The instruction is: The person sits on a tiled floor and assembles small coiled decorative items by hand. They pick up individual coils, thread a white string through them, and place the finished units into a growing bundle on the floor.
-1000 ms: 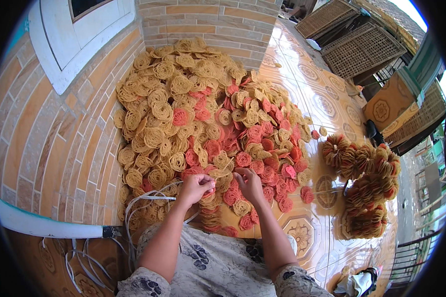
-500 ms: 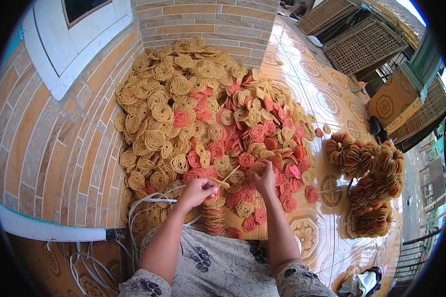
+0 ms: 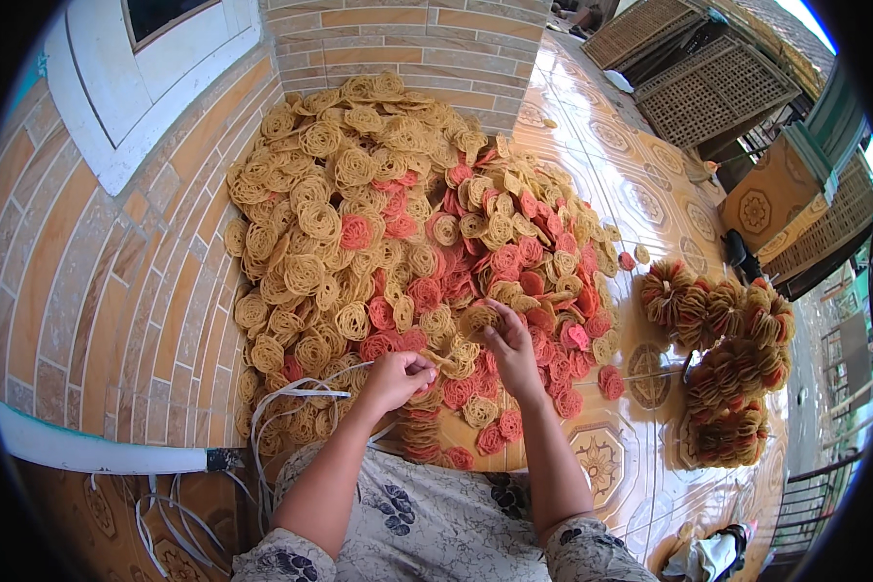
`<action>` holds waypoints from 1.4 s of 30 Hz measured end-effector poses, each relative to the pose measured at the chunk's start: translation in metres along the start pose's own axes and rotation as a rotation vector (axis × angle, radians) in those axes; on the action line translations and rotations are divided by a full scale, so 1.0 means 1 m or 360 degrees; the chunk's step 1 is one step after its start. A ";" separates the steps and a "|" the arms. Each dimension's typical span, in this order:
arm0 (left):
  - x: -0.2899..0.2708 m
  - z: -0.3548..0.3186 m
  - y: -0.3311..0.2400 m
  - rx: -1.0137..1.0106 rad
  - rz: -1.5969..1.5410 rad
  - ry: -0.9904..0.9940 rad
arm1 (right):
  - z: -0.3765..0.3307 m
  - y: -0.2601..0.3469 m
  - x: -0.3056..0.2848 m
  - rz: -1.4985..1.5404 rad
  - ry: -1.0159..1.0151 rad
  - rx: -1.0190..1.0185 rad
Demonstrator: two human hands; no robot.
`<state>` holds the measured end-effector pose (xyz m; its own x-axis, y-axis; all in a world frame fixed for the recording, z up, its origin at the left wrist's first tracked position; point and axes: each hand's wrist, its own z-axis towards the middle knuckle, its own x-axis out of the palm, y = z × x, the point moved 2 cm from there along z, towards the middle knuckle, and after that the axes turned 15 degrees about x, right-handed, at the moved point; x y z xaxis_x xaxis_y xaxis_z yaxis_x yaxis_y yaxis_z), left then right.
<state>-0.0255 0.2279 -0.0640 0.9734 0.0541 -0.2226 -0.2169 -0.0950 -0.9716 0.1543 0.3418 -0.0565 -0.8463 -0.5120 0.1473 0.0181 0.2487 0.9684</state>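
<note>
My right hand (image 3: 514, 351) pinches a tan lacy cracker (image 3: 477, 321), a flat round disc of coiled strands, over the heap. To its left, my left hand (image 3: 396, 381) is closed, thumb against the fingers, above a strung column of tan and red crackers (image 3: 422, 435) close to my lap. The fingers hide what it grips, which looks like the upper end of that string. A large heap of loose tan crackers (image 3: 304, 274) mixed with red crackers (image 3: 425, 294) lies beneath and beyond both hands.
Bundles of strung crackers (image 3: 727, 364) lie on the tiled floor at right. White plastic strips (image 3: 291, 396) curl beside my left forearm. A brick-patterned wall (image 3: 136, 320) bounds the heap at left and behind. Woven racks (image 3: 718, 89) stand at far right.
My right hand has moved left with the cracker, closer to my left hand. The thin stick seen beside my left hand earlier is no longer plain to see.
</note>
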 end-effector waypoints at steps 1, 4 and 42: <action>0.000 0.000 0.001 0.0000 0.0006 -0.0012 | -0.002 0.004 0.003 -0.0177 0.0079 -0.0093; 0.002 0.002 0.009 -0.0006 -0.0046 -0.0049 | -0.006 0.010 0.008 -0.0277 0.0180 -0.0228; 0.002 0.001 0.012 0.0141 0.0068 -0.0139 | 0.000 -0.006 0.001 0.0386 -0.0024 0.0181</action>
<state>-0.0259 0.2278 -0.0759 0.9539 0.1383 -0.2664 -0.2675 -0.0110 -0.9635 0.1529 0.3401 -0.0618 -0.8323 -0.4142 0.3684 0.1621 0.4537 0.8763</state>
